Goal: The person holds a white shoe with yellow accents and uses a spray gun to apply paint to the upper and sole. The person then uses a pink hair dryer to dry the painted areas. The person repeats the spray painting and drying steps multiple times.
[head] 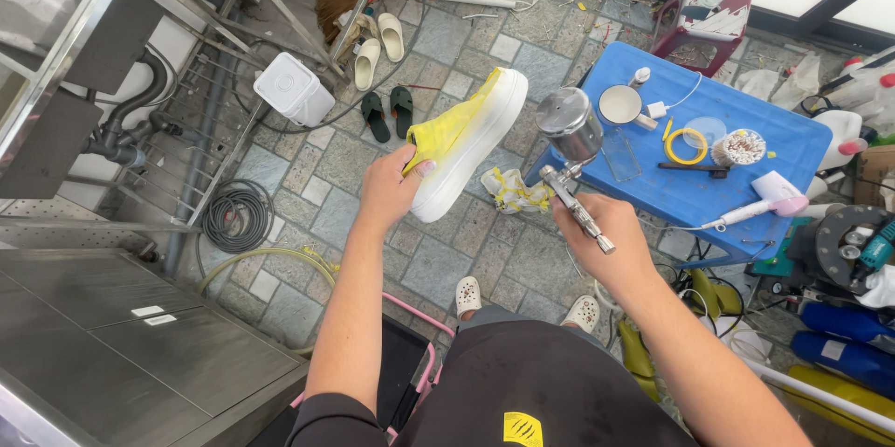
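Observation:
My left hand (pixel 389 188) grips a yellow sneaker with a thick white sole (pixel 466 137) by its heel end, holding it up over the tiled floor with the sole turned to the right. My right hand (pixel 606 237) is closed around a metal spray gun (pixel 571 158) with a shiny cup on top. The gun sits just to the right of the shoe, a short gap apart. My legs and white clogs show below.
A blue plastic table (pixel 792 144) at right carries a cup, a yellow ring, a brush pot and a white hair dryer. A crumpled yellow-stained cloth (pixel 511 191) lies on the floor. Steel counter (pixel 121 335) at left, a coiled hose, slippers and a white box beyond.

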